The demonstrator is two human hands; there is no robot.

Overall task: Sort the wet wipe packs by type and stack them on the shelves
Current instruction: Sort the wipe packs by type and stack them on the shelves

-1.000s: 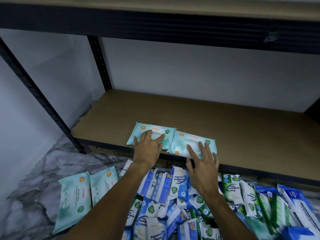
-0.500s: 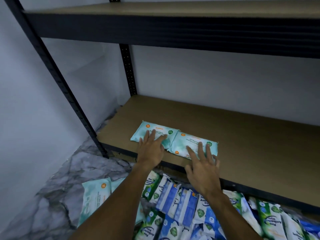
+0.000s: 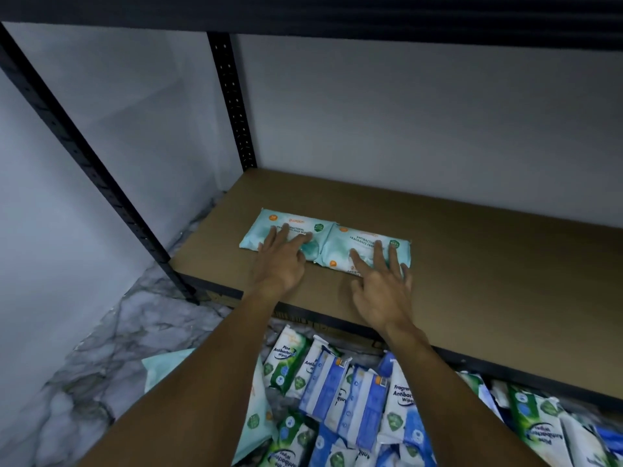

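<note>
On the brown shelf board (image 3: 472,264), near its left front corner, two teal wet wipe packs lie flat side by side with their short ends touching. The left hand (image 3: 278,264) rests on the left teal pack (image 3: 263,224), fingers straight and spread across its printed face, gripping nothing. The right hand (image 3: 381,288) lies likewise on the right teal pack (image 3: 350,239), fingers fanned flat over its nearer half, the palm over the bare board in front of it. The two hands are apart, one on each pack. Below the board's front edge a loose pile of packs (image 3: 340,396) covers the marble floor (image 3: 101,365): blue-and-white ones, green Pine Antibacterial ones, and a further teal pack (image 3: 165,365) at the pile's left side, partly hidden by the left forearm. Behind the board rises a pale wall (image 3: 404,129); a black perforated post (image 3: 232,102) stands at the board's back left corner, and a dark upper shelf (image 3: 337,15) runs above it
</note>
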